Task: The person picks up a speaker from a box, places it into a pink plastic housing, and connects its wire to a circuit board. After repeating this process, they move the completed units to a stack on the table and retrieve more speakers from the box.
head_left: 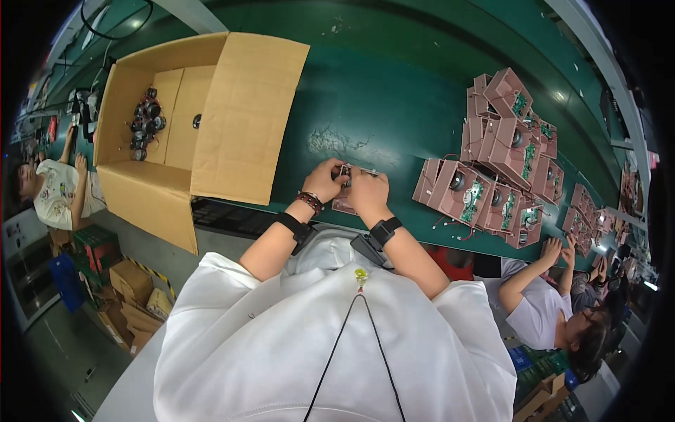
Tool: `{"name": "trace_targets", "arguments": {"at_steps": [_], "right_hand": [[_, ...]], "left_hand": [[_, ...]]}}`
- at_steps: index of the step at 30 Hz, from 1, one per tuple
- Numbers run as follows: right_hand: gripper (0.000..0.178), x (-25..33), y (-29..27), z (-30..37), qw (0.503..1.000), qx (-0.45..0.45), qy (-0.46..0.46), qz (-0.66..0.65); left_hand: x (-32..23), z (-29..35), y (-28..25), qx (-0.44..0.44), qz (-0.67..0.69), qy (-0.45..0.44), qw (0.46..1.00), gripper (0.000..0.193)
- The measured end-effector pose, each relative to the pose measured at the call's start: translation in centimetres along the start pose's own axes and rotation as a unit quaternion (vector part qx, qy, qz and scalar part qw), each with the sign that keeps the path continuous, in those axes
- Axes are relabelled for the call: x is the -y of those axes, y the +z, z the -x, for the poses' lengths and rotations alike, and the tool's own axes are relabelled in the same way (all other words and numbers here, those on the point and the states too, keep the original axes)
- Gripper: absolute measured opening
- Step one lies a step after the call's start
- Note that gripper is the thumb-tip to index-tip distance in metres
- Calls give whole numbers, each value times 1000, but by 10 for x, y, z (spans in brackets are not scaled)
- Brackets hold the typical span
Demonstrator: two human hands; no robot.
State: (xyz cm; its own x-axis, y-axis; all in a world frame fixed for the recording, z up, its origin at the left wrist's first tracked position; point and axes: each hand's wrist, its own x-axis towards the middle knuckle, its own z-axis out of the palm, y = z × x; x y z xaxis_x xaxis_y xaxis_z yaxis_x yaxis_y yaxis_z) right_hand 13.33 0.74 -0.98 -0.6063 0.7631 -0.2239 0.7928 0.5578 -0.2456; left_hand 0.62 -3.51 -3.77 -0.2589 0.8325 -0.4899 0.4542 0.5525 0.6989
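On the green table in front of me, both hands meet over a pink plastic housing (343,205). My left hand (323,182) curls round its left side, with the fingers closed near a small dark round part (345,173) that looks like a speaker. From the other side my right hand (370,188) grips the housing, its thumb and fingers bent close to that same part. Much of the housing lies hidden under my hands. Left of them stands an open cardboard box (246,126) holding several loose black speakers (146,121) with wires.
Pink housings with green circuit boards and speakers (503,151) are stacked on the table to the right, loose wires (457,226) along their near edge. A co-worker (541,302) sits beyond on the right; another person (60,186) is at the far left.
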Motion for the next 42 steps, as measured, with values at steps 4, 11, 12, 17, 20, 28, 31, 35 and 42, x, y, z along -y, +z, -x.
{"name": "trace_targets", "arguments": {"at_steps": [4, 11, 12, 17, 20, 28, 31, 35, 42], "right_hand": [[25, -13, 0, 4, 995, -27, -53, -84], [29, -44, -14, 32, 963, 19, 150, -224], [29, -53, -2, 35, 949, 105, 176, -241], [28, -35, 19, 33, 961, 24, 102, -255], [22, -23, -49, 44, 962, -95, 90, -238], [17, -101, -225, 112, 917, -352, 121, -145], [19, -170, -267, 167, 873, -435, 204, -82], [23, -277, -277, 249, 796, -500, 339, -38], [22, -471, -147, 271, 778, -439, 429, 135]], "left_hand": [[10, 5, 12, -39, 20, 61, 997, 43], [16, 22, 9, -10, -39, 84, 996, 46], [22, 21, 8, -1, -53, 84, 995, 45], [4, 43, -7, -83, -108, 113, 984, 32], [-47, 70, -39, -119, -60, 127, 983, 32], [-188, 97, -36, 13, 191, 378, 906, 30], [-189, 88, -11, -2, 103, 375, 921, 29], [-149, 62, 28, -57, -18, 313, 948, 29], [-102, -11, 101, 26, 372, -109, 922, 47]]}}
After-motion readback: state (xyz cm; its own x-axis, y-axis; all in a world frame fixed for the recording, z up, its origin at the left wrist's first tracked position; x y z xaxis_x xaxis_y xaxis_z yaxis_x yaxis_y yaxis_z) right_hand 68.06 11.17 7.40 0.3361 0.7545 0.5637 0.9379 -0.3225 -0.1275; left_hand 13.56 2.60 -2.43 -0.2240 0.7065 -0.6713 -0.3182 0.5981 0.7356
